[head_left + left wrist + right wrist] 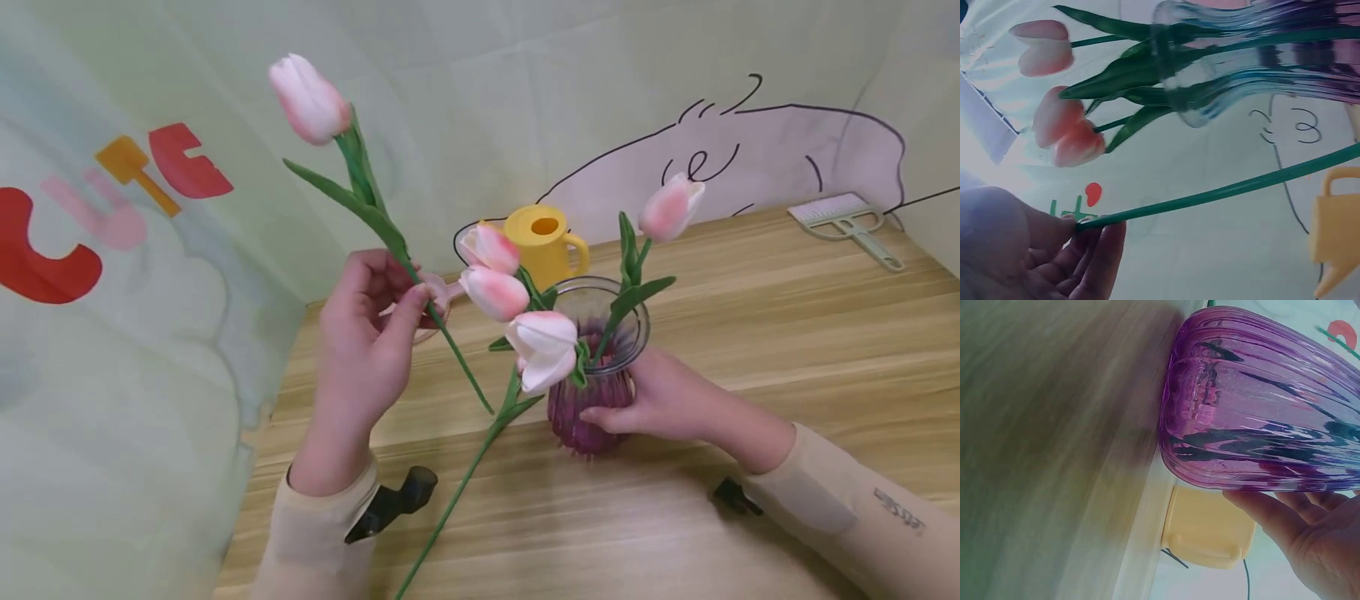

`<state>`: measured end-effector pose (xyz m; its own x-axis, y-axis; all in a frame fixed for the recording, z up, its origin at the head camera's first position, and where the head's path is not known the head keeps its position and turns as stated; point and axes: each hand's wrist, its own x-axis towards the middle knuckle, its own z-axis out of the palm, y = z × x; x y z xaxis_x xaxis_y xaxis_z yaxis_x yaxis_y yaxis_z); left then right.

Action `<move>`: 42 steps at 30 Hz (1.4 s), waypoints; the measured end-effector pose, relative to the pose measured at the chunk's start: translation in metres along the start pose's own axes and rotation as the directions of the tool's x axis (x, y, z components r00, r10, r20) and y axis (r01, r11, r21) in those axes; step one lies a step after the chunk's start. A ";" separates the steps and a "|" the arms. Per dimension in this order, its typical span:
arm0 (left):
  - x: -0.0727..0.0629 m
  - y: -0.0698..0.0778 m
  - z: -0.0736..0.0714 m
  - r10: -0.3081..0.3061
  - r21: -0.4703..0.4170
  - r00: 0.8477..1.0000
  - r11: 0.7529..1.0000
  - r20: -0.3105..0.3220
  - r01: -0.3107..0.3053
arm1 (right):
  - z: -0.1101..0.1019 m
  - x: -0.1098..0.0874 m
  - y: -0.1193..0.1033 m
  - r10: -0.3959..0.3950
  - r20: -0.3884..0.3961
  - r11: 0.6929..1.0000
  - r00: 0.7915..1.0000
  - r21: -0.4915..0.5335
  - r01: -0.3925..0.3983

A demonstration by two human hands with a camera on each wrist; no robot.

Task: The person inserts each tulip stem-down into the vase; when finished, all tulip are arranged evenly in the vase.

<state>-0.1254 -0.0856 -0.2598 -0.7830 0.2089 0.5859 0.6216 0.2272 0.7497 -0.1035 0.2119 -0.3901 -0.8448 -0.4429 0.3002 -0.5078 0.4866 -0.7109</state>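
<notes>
My left hand [371, 337] pinches the green stem of a pink-and-white tulip [309, 100] between thumb and fingers. Its bloom points up to the left, and the bare stem end slants down toward the vase. A ribbed glass vase [588, 408], purple low down and clear at the rim, stands on the table. Around its side my right hand [663, 396] holds it, thumb across the front. Three tulips stand in the vase, one [671, 208] leaning right and two [491, 292] leaning left. Another tulip [543, 350] has its bloom before the vase, stem running toward the near edge.
A yellow watering can [543, 246] stands behind the vase. A pale green comb-like tool [851, 225] lies at the back right of the wooden table [787, 333]. Behind my left hand shows a pink handled item [442, 292]. Printed cloth [420, 125] walls the table's back and left.
</notes>
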 end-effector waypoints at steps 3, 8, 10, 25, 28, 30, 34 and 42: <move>0.008 0.009 0.004 0.041 -0.087 0.995 0.995 -0.095 -0.049 | -0.001 0.000 0.001 0.012 -0.001 1.000 1.000 0.000 -0.012; 0.014 0.025 0.014 0.077 -0.230 0.975 0.965 -0.211 -0.126 | -0.002 -0.001 0.003 0.010 0.006 1.000 1.000 0.013 -0.010; 0.015 0.031 0.018 0.091 -0.261 0.961 0.952 -0.261 -0.161 | -0.002 -0.001 0.003 0.007 0.007 1.000 1.000 0.014 -0.007; 0.019 0.036 0.032 0.127 -0.394 0.854 0.847 -0.504 -0.358 | 0.001 0.000 0.001 -0.013 -0.007 1.000 1.000 0.022 0.013; 0.022 0.035 0.037 0.132 -0.408 0.869 0.843 -0.476 -0.351 | 0.000 0.000 0.002 -0.014 -0.010 1.000 1.000 0.019 0.014; 0.025 0.033 0.041 0.140 -0.417 0.887 0.843 -0.441 -0.340 | -0.001 -0.001 0.002 -0.010 -0.009 1.000 1.000 0.017 0.010; 0.030 0.028 0.051 0.159 -0.413 0.926 0.860 -0.342 -0.300 | -0.002 -0.001 0.003 -0.007 -0.011 1.000 1.000 0.009 0.007; 0.033 0.016 0.062 0.152 -0.313 0.952 0.920 -0.265 -0.234 | 0.000 0.000 0.003 -0.020 -0.016 1.000 1.000 -0.014 0.020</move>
<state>-0.1394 -0.0159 -0.2477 -0.6570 -0.0181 0.7537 0.7482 -0.1379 0.6489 -0.1049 0.2132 -0.3920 -0.8371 -0.4407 0.3242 -0.5266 0.4883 -0.6959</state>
